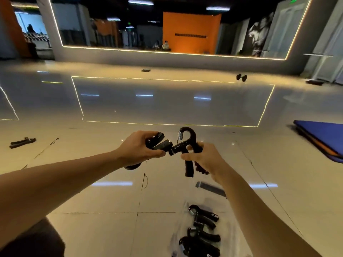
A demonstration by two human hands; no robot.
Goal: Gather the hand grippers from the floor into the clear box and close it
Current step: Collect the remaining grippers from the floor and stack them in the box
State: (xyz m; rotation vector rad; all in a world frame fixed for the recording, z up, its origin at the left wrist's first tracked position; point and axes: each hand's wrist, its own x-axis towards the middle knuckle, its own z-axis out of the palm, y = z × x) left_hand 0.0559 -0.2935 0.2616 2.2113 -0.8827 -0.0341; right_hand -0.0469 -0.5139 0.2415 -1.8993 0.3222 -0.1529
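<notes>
Hand grippers [182, 145] being held above clear box [228, 210], ready for dropping in. Left hand [138, 148] clenching one gripper, right hand [203, 157] wrapping another's handles.

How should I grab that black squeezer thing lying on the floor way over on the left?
Probably take the hand gripper by its two long handles, coming down from above with your fingers wrapped across both. It lies flat on the floor with nothing around it, and the handles seem nearly side by side, so one hand could likely close around both. Its spring end looks too small and blurry to judge.
</notes>
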